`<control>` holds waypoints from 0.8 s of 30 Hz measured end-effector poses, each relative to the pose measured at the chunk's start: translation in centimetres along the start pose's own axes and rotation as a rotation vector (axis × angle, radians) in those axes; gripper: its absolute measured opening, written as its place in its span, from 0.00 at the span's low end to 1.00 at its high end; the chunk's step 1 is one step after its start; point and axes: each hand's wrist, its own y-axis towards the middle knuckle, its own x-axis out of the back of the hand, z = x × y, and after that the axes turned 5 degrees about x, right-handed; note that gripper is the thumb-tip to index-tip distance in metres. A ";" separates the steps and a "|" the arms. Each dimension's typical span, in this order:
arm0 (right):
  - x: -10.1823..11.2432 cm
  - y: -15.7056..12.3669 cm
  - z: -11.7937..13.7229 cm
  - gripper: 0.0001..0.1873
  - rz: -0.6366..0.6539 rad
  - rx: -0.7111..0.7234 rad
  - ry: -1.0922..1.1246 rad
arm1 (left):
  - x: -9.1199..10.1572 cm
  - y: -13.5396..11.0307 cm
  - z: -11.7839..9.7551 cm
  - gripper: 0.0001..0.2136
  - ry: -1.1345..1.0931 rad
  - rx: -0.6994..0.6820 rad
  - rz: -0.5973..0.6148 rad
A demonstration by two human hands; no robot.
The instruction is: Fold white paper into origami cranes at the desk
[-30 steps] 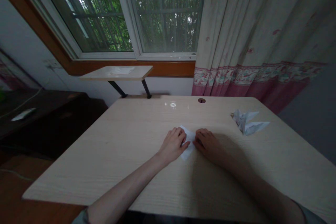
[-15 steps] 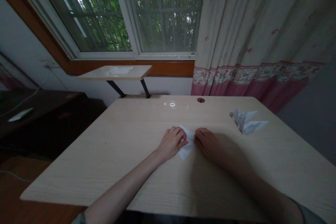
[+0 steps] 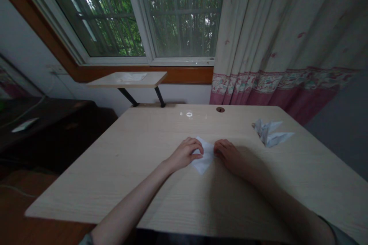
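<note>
A small sheet of white paper (image 3: 204, 162), folded to a diamond shape, lies on the wooden desk between my two hands. My left hand (image 3: 186, 154) rests over its left part, fingers curved and the thumb a little apart from the index finger, with paper showing in the gap. At the right corner of the paper, my right hand (image 3: 227, 154) has its fingers curled together on the edge; its fingertips are partly hidden. To the right stands a folded paper crane (image 3: 268, 133), its wings pointing right.
The pale desk (image 3: 161, 206) has a round cable hole (image 3: 220, 110) near its back edge. A raised shelf (image 3: 106, 80) at the back left carries some white paper (image 3: 133, 77). Behind are a window (image 3: 181, 15) and a curtain (image 3: 258, 26). A dark table (image 3: 71, 122) stands left.
My left hand has shifted slightly left across the paper, its thumb and index finger further from the right corner, so more of the paper shows. My right hand has barely moved.
</note>
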 end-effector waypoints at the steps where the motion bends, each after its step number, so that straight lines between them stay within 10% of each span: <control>1: 0.2 0.0 0.0 0.11 0.008 -0.002 0.011 | 0.0 0.0 0.0 0.03 0.004 -0.004 -0.004; 24: -0.3 -1.0 -1.3 0.27 -0.008 0.227 -0.007 | -0.1 -0.3 -1.0 0.05 0.156 -0.061 -0.084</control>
